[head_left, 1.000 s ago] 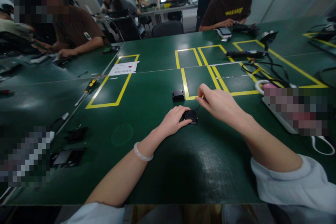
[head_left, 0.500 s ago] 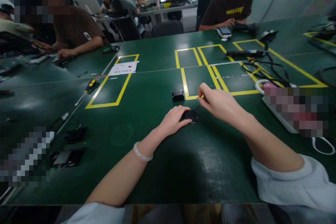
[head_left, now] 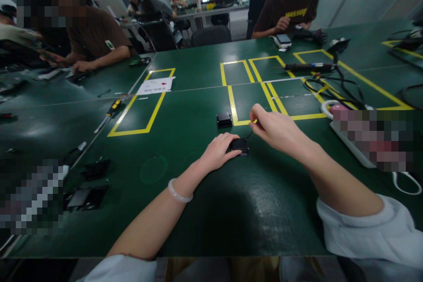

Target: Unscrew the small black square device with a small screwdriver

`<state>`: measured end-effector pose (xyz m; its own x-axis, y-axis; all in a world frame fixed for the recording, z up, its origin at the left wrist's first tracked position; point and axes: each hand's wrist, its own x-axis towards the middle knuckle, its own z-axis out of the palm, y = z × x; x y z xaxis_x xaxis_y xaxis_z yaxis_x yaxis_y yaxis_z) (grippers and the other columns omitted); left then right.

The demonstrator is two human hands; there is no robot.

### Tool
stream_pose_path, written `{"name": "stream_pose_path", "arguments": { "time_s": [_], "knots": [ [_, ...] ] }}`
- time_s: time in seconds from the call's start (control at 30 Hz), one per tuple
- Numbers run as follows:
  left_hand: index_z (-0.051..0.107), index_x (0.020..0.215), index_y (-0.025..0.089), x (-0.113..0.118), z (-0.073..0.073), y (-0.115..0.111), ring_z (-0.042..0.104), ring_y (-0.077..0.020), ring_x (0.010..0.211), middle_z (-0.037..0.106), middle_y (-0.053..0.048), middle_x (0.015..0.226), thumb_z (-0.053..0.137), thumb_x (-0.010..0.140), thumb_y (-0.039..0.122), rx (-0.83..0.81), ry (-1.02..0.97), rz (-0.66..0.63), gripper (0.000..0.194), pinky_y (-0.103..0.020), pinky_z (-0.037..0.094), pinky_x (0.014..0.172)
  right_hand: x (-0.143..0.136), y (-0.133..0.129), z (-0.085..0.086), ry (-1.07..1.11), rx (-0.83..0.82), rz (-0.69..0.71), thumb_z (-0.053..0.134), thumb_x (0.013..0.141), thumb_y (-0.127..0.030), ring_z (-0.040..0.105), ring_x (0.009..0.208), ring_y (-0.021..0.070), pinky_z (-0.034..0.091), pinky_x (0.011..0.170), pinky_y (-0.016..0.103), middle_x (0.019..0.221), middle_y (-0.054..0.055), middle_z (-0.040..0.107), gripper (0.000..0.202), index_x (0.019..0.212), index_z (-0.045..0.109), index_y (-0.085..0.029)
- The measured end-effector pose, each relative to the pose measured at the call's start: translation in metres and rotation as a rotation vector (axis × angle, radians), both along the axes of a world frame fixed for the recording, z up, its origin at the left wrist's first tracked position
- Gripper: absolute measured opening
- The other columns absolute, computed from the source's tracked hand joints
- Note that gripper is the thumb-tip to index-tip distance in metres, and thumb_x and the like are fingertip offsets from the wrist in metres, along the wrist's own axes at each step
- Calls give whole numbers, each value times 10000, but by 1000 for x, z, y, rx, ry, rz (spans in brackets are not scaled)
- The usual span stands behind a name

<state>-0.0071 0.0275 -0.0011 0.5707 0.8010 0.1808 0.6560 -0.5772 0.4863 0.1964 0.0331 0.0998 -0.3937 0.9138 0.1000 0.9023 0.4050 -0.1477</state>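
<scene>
Left hand (head_left: 218, 151), small black part (head_left: 241, 144) between its thumb and fingertips

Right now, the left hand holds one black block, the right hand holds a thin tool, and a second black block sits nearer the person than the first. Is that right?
Not quite: the head view shows the second black block farther off than the first block. The left hand does hold the first, and the right hand a thin tool.
</scene>
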Motion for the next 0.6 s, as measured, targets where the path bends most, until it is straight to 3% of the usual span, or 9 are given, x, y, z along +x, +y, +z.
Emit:
{"name": "stream_pose_path", "arguments": {
  "time_s": [0.27, 0.6],
  "knots": [
    [507, 1189, 207, 0, 0, 0, 543, -245, 1012, 581, -75, 1097, 528, 909, 447, 2, 6, 5, 369, -383, 447, 890, 3, 4, -3, 38, 66, -14, 457, 900, -357, 587, 697, 187, 243, 528, 264, 784, 16, 662, 152, 962, 497, -224],
    [501, 1195, 204, 2, -1, 0, 539, -247, 1018, 582, -75, 1107, 529, 910, 444, 13, 14, 3, 374, -378, 445, 888, -1, 3, -3, -85, 93, -35, 382, 946, -394, 620, 708, 217, 223, 527, 274, 763, 46, 674, 228, 967, 520, -214]
  ]
}}
